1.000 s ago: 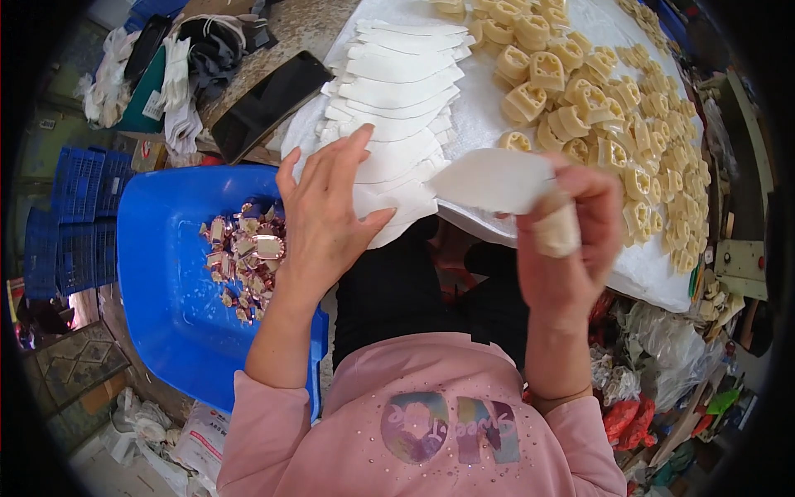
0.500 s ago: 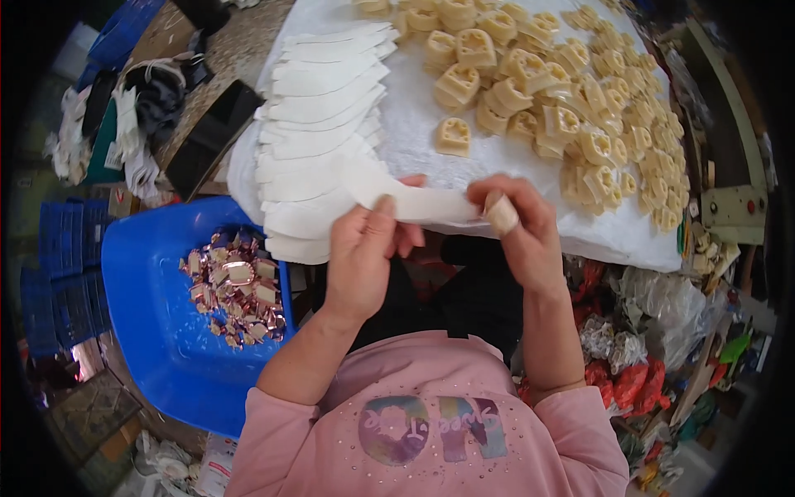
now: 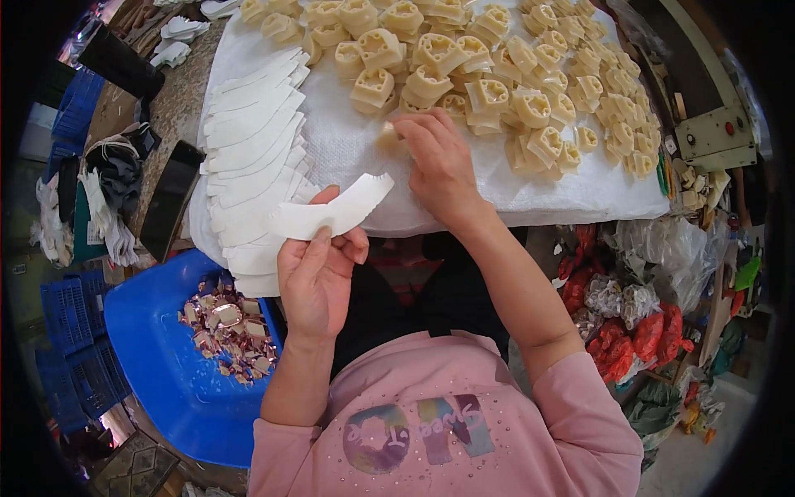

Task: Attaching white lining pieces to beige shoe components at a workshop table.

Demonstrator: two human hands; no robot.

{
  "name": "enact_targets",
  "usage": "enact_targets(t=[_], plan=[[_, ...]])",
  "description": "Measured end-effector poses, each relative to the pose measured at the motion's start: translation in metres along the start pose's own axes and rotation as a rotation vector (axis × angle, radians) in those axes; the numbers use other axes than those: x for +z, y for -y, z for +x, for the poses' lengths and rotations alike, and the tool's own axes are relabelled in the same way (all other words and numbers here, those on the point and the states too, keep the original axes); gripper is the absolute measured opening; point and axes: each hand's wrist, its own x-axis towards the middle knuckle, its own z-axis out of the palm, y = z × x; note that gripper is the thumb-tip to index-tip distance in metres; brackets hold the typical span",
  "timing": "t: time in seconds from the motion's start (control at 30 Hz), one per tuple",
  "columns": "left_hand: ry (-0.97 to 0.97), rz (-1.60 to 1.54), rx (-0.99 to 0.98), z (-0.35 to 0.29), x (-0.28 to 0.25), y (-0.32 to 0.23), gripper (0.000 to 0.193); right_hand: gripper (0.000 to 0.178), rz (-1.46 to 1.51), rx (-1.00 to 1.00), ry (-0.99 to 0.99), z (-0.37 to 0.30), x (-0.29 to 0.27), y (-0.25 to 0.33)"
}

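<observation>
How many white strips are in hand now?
1: the curved white strip, in the left hand; another could hide beneath it. The right hand has a cream piece at its fingertips.

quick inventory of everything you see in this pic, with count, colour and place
sheet: one, white, spread at top centre
overlapping flat pieces: many, white, sheet's left side
moulded pieces: dozens, beige, heaped on the sheet
blurred piece: one, beige, before the heap
curved strip: one, white, held over the sheet's near edge
phone-like slab: one, black, left of the sheet
bin: one, blue, lower left
shiny pieces: many, pinkish, in the bin
crates: several, blue, far left
crumpled bags: several, red and clear, right
top: one, pink, worn
left hand: one, bare, pinching the strip
right hand: one, bare, fingertips at the blurred piece
</observation>
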Motion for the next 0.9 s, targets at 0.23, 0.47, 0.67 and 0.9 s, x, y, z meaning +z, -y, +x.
enact_targets(t=[0.23,0.47,0.67,0.9], plan=[[-0.056,-0.020,0.005,-0.002,0.001,-0.002,0.040,0.030,-0.088,0.017,0.221,-0.018,-0.046,0.021],[-0.040,0.106,0.047,0.001,0.000,0.001,0.040,0.045,0.350,0.269,0.014,-0.047,-0.041,0.011],[-0.161,0.194,0.102,-0.007,0.019,0.013,0.039,0.034,0.751,0.268,-0.049,-0.032,-0.058,0.063],[0.071,0.105,0.005,-0.014,0.036,0.003,0.040,0.044,0.591,-0.083,-0.275,-0.043,-0.032,0.063]])
